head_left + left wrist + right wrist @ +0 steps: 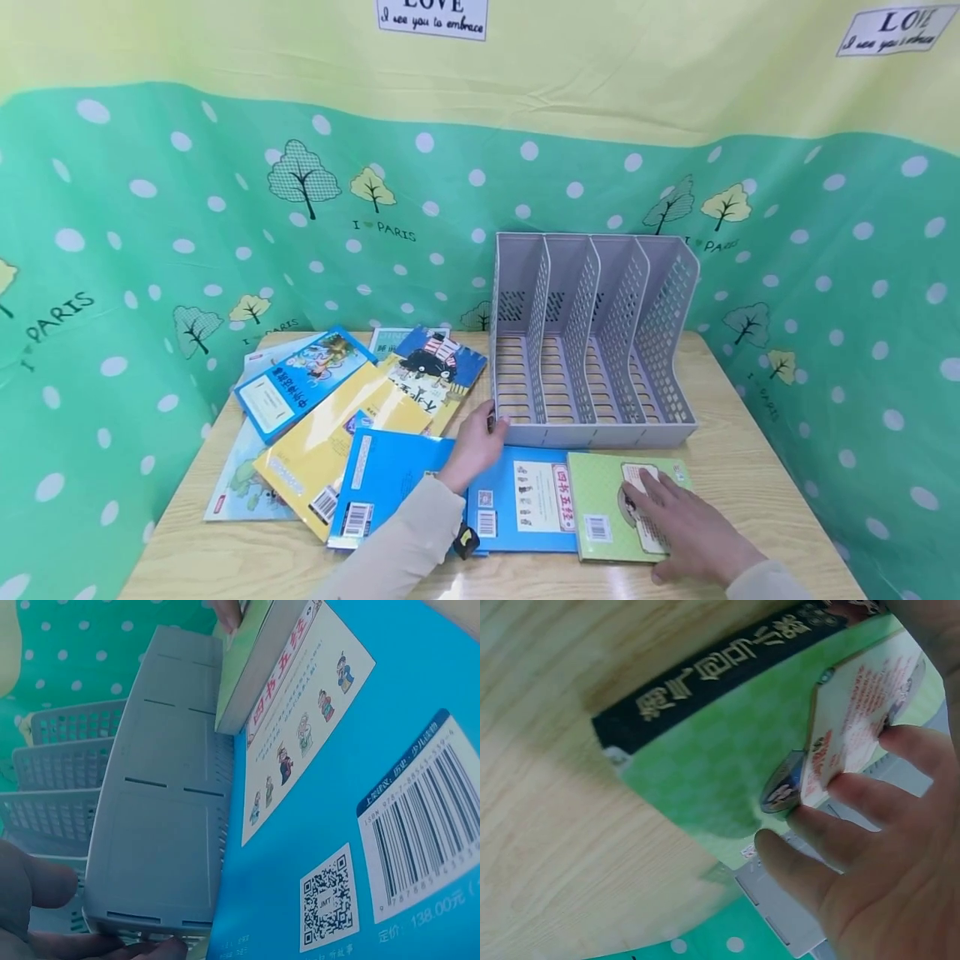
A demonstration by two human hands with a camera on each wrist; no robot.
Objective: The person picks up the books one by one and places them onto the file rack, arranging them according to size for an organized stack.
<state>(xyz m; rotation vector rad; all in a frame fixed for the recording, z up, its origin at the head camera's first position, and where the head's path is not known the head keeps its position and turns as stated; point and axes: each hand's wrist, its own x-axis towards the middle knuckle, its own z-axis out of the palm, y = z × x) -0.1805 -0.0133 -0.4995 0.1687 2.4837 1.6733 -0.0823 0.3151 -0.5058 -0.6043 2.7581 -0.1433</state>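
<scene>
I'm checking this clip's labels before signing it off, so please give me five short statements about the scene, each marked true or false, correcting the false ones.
1. The left hand grips a front corner of the gray plastic file rack with perforated dividers. True.
2. The file rack has three compartments. False: it has four.
3. The right hand touches the light-green rectangular book. True.
4. The light-green book lies to the left of the blue book with a white panel of small figures. False: it lies to its right, seen from the head camera.
5. The pale wood-grain table stands in front of a green and yellow fabric backdrop. True.
</scene>
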